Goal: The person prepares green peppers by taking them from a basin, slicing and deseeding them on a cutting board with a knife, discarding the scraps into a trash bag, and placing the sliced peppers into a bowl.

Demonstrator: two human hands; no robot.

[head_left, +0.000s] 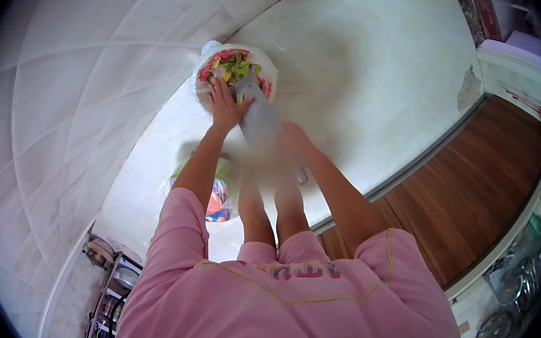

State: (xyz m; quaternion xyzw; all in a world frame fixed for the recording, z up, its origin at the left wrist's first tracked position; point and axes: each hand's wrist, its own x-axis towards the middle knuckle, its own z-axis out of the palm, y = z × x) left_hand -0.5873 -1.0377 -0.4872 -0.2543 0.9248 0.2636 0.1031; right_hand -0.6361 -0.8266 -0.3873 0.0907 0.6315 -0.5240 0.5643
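Observation:
A long, pale grey item [259,119] slants over the front edge of a round waste bin [269,71] lined with a clear bag. Its exact kind is blurred, and a rounded end shows low by my legs. Green and yellow leafy scraps [236,69] and red packaging fill the bin. My left hand [226,107] reaches to the bin's near edge, fingers stretched toward the scraps and thumb beside the grey item. My right hand [293,136] is at the item's right side, seemingly gripping it; a smeary patch hides most of those fingers.
A bag with colourful contents [218,203] stands on the pale floor by my left forearm. White tiled wall [96,87] rises at left, with a rack [113,284] of pots below. Brown wooden cabinet doors [463,194] and a counter with dishes [496,331] line the right.

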